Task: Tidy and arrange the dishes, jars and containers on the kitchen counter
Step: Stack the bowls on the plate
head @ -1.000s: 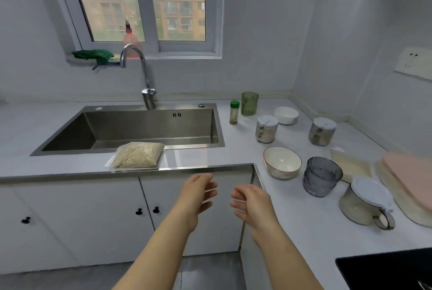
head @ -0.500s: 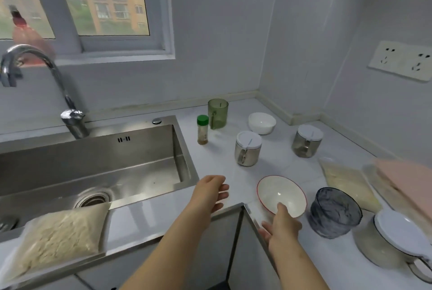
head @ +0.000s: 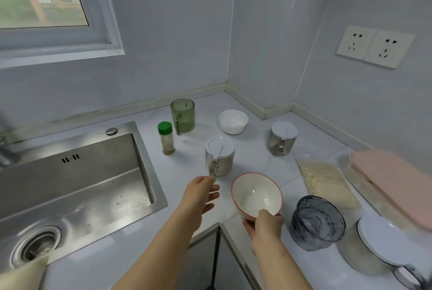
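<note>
My right hand (head: 264,226) grips the near rim of a white bowl with a red rim (head: 254,192), thumb inside, and the bowl is tilted. My left hand (head: 201,196) hovers open just left of it, holding nothing. Behind stand a glass jar with a white lid (head: 219,156), a second lidded jar (head: 282,138), a small white bowl (head: 233,121), a green cup (head: 183,115) and a spice bottle with a green cap (head: 166,138). A dark grey glass bowl (head: 316,223) sits right of the red-rimmed bowl.
The steel sink (head: 70,186) fills the left. A bag of grains (head: 325,182) lies on the white counter (head: 257,149) at the right, beside a pink-lidded container (head: 392,182) and a large lidded jar with a handle (head: 378,247). Walls close the corner.
The view has moved closer to the counter corner. My right hand has closed on the red-rimmed bowl's near rim and tipped it. My left hand has stayed open beside it.
</note>
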A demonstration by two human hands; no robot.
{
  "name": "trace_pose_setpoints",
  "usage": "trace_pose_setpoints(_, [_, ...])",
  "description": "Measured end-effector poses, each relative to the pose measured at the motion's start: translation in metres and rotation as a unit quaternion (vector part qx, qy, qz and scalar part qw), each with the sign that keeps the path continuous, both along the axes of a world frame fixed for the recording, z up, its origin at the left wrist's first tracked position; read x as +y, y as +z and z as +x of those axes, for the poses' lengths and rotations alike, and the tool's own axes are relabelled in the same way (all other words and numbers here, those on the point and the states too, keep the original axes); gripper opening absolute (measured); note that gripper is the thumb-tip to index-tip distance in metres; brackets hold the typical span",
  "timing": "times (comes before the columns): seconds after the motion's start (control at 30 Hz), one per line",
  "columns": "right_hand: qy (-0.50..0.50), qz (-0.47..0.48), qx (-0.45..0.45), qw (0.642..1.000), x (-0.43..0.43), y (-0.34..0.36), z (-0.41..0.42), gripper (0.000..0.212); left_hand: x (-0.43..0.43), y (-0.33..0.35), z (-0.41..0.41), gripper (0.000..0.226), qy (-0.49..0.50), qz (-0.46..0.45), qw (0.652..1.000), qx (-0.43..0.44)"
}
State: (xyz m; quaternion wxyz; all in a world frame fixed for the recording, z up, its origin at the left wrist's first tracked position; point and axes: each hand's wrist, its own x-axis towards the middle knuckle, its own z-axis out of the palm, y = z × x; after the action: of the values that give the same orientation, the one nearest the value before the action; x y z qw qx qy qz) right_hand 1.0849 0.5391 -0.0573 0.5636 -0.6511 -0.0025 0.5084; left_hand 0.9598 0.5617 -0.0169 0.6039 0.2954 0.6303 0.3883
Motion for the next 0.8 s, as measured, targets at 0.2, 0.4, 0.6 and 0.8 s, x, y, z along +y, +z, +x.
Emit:
trace_pose_setpoints(0.2, [0.004, 0.003, 0.015, 1.0, 0.028, 0.0, 0.019, 0.049, 0.022, 0.013, 0.011, 0.01, 0.035, 0.034, 0.999, 0.022])
trace_pose_setpoints(0.4, [-0.004, -0.012, 0.016, 1.0, 0.054, -0.009, 0.032, 0.041, 0.041, 0.029, 0.013, 0.013, 0.068, 0.145, 0.981, 0.106])
trace_pose_setpoints(0.6, [-0.033, -0.068, 0.019, 0.997, 0.074, -0.013, 0.036, 0.044, 0.082, 0.015, 0.016, 0.03, -0.034, 0.23, 0.898, 0.373])
trace_pose_setpoints(0.8, [-0.057, -0.075, -0.004, 0.996, 0.086, -0.015, 0.032, 0.043, 0.109, -0.009, 0.031, 0.066, -0.166, 0.19, 0.824, 0.508])
